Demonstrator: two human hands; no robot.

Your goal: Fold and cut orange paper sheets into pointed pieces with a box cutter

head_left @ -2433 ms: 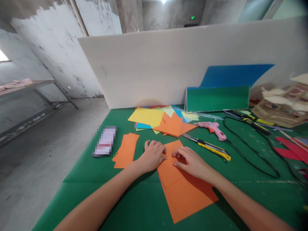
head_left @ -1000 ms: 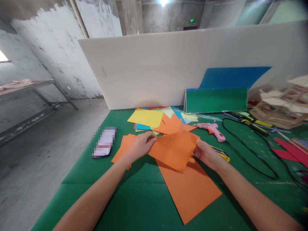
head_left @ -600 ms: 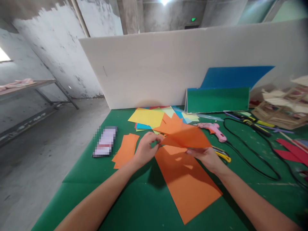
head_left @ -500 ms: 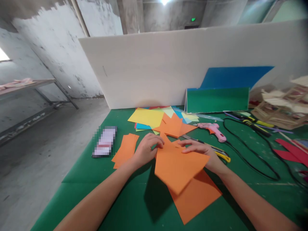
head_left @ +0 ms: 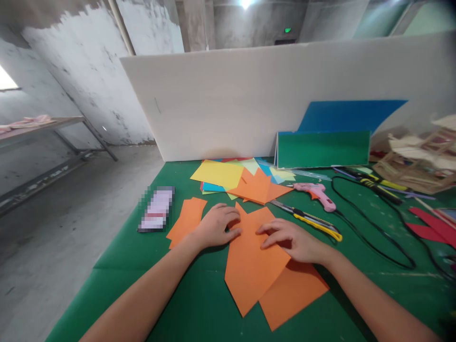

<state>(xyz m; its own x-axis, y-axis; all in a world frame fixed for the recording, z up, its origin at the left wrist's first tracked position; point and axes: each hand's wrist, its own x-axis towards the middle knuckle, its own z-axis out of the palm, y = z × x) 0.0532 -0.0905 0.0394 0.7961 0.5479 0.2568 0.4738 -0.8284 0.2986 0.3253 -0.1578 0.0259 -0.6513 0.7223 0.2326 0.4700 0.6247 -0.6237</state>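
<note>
An orange paper sheet (head_left: 252,270) with a notch in its far edge lies on the green table, overlapping a second orange sheet (head_left: 295,294). My left hand (head_left: 219,225) rests at its left edge, thumb and fingers apart, fingertips on the paper. On the right side of the same sheet, the fingers of my right hand (head_left: 294,240) lie spread, touching its surface. Beyond my hands sits a pointed orange paper cutout (head_left: 261,187). Narrow orange paper pieces (head_left: 187,218) lie left of my left hand.
A yellow utility knife (head_left: 317,224) and a pink glue gun (head_left: 318,194) with a black cord lie right. Coloured paper (head_left: 217,173) is stacked behind. A pixelated rectangular object (head_left: 156,209) lies left. A white board (head_left: 221,104) stands upright at the back.
The notched orange sheet, bent up between my hands before, has come down flatter and turned. My right hand has shifted nearer to me and left, uncovering more of the utility knife.
</note>
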